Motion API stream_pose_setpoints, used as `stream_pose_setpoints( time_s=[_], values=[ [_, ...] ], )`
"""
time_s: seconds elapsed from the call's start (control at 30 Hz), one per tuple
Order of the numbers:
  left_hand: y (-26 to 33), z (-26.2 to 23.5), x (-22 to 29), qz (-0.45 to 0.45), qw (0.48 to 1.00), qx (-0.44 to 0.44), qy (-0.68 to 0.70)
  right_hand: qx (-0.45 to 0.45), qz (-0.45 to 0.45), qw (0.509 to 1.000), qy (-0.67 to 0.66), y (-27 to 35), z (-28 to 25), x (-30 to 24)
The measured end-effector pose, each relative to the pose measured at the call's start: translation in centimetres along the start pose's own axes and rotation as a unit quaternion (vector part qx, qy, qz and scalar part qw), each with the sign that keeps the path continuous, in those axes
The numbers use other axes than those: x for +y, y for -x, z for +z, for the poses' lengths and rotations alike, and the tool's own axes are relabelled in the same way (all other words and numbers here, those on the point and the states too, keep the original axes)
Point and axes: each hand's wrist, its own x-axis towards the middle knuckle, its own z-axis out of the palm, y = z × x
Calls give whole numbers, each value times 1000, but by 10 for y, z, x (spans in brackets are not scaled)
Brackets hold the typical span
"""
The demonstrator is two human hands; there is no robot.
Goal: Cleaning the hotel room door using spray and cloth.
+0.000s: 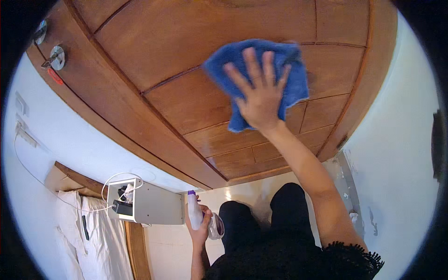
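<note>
Two hands are busy at the wooden door (pixel 196 93). Your right hand (pixel 260 95) lies flat on a blue cloth (pixel 289 70), with the fingers (pixel 250 60) spread open, and it presses the cloth against a panel near the middle of the door. The cloth covers the groove between two panels and hangs a little under your palm. Your left hand (pixel 200 228) is low, below the bottom edge of the door, near your dark knees. Its fingers are closed around a spray bottle (pixel 195 210) with a purple top, which stands almost upright. Left of the door, on the white wall, a grey box (pixel 154 203) with white cables is mounted. Two round metal locks (pixel 57 55) sit at the door's left edge.
</note>
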Motion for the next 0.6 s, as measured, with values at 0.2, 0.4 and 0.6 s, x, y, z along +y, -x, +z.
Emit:
stream_pose_setpoints(
  time_s=[0.2, 0.4, 0.6],
  values=[
    [-6, 10, -3, 65, 997, -1, -33, -144, -212, 966, 27, 64, 2, -9],
    [8, -5, -35, 40, 997, 4, -62, -34, -80, 996, -3, 40, -2, 21],
    [41, 0, -90, -32, 994, 5, -100, -66, -134, 989, -18, -12, 21, -49]
  ],
)
